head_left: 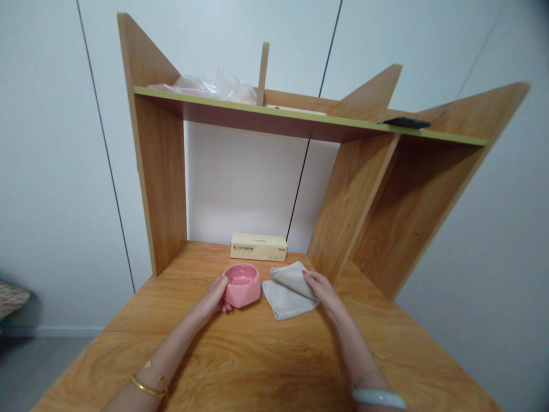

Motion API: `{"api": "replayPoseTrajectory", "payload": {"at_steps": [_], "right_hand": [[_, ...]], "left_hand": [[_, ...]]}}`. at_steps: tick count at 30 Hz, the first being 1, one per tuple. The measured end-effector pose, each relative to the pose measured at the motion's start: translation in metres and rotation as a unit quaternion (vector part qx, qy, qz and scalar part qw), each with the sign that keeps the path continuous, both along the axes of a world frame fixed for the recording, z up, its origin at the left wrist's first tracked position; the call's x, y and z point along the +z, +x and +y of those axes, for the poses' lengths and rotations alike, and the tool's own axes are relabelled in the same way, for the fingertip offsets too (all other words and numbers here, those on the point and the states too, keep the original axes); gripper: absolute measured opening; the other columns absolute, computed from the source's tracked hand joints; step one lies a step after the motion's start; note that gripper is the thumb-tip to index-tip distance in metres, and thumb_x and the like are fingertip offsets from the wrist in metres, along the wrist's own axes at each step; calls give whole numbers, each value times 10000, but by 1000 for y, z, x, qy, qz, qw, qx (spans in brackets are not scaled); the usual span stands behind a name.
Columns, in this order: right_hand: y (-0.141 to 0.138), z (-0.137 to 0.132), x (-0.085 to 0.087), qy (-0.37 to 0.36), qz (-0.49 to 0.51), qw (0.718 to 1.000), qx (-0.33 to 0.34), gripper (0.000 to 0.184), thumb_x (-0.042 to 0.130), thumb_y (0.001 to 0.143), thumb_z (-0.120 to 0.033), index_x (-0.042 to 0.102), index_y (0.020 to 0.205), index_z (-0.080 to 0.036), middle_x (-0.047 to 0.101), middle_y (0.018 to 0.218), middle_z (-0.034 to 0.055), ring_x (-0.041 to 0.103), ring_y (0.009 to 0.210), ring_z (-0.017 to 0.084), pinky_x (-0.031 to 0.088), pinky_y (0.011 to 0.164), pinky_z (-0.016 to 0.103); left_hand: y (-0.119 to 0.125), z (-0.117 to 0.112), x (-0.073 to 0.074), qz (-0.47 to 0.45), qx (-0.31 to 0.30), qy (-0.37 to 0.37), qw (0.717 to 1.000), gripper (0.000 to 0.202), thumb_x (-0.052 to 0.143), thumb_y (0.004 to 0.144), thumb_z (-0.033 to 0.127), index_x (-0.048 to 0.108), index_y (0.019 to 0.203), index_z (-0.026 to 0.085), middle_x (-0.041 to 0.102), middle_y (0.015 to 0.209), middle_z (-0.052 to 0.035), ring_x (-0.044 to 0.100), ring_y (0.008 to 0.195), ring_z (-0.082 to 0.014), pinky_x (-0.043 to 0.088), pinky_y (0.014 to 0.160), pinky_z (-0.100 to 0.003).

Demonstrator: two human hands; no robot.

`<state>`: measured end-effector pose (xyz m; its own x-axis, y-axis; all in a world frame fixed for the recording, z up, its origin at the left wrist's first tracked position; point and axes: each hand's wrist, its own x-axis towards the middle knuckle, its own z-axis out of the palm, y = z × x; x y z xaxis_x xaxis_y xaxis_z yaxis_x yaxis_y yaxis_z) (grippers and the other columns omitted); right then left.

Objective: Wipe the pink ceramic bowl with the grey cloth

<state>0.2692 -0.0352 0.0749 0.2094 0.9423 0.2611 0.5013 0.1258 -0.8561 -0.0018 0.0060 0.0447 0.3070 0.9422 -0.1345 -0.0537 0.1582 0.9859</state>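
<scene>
A pink faceted bowl (pixel 242 294) is gripped at its left side by my left hand (pixel 219 294), with the thumb over the rim and fingers low on the outside. The inside of the bowl that shows holds nothing I can make out. To the right of it, a light grey cloth (pixel 289 298) lies on the wooden desk (pixel 257 360), partly folded over itself. My right hand (pixel 319 286) pinches the cloth's right upper edge, which is lifted a little. Bowl and cloth sit close beside each other.
A long cream box (pixel 258 247) with printed lettering stands behind the bowl. Wooden uprights (pixel 163 189) carry a shelf (pixel 257 121) above the desk. On the shelf lie a clear plastic bag (pixel 214 87) and a flat dark object (pixel 406 123). A wall closes off the back.
</scene>
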Motion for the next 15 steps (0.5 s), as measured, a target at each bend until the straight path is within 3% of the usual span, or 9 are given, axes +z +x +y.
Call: {"api": "replayPoseTrajectory", "payload": {"at_steps": [5,10,12,15], "right_hand": [[14,13,51,128,3,983,-133,450,354,683,-633,446,633,-196,466,572,-21,415,547,132,321,500,231],[9,15,110,215,-47,960,-171,357,372,740,-528,474,692,-189,478,618,-21,417,593,144,303,551,243],[-4,13,119,223,-71,960,-155,331,382,755,-493,497,708,-186,503,631,-12,440,616,156,306,572,250],[-33,10,106,208,-103,967,-105,294,395,775,-437,532,714,-184,535,629,-1,473,629,169,318,576,250]], "left_hand": [[3,1,-5,18,-11,12,1000,379,394,767,406,417,1050,156,549,448,36,480,291,-80,293,272,-115],[6,-3,-6,36,-19,21,999,391,393,790,374,392,1120,164,587,508,23,498,294,-76,327,275,-115],[8,-3,-6,41,-20,24,999,396,397,795,363,381,1141,172,608,555,15,493,288,-67,334,276,-116],[8,-4,-6,52,-24,29,998,403,409,800,365,389,1145,158,597,520,15,502,294,-75,343,280,-117]]}}
